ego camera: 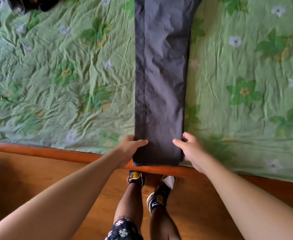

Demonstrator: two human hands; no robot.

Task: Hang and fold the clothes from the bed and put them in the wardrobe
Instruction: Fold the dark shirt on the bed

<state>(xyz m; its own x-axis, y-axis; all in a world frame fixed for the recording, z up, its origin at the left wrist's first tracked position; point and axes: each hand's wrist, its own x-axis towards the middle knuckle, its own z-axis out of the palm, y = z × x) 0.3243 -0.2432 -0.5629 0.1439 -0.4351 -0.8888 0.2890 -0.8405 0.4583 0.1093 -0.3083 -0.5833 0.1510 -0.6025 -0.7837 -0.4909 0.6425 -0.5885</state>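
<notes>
So, far left at the top edge there's a dark garment (pixel 36 4), mostly cut off, can't tell what it is. Green flowered bedspread (pixel 64 75) covers the bed, wrinkled all over; wooden bed frame (pixel 38 149) runs along the near edge. Left hand (pixel 131 149) grips the hem's left corner, thumb lying on top of the cloth, other fingers tucked under or behind the edge, so pinching. Dark grey trousers (pixel 161 75) lie flat mid-bed, legs stacked one on the other. Right hand (pixel 189 149) pinches the right hem corner, thumb on top, fingers curled round the edge. Risk: likely next move is lifting the hem toward the waist; if one hand pulls harder the stacked legs could slide apart and the fold goes crooked. The hem also overhangs the frame slightly, so letting go could let it droop. Creased bedspread may drag along too. Long axis runs straight away from the person, hem nearest, waist end out of frame at the top.
</notes>
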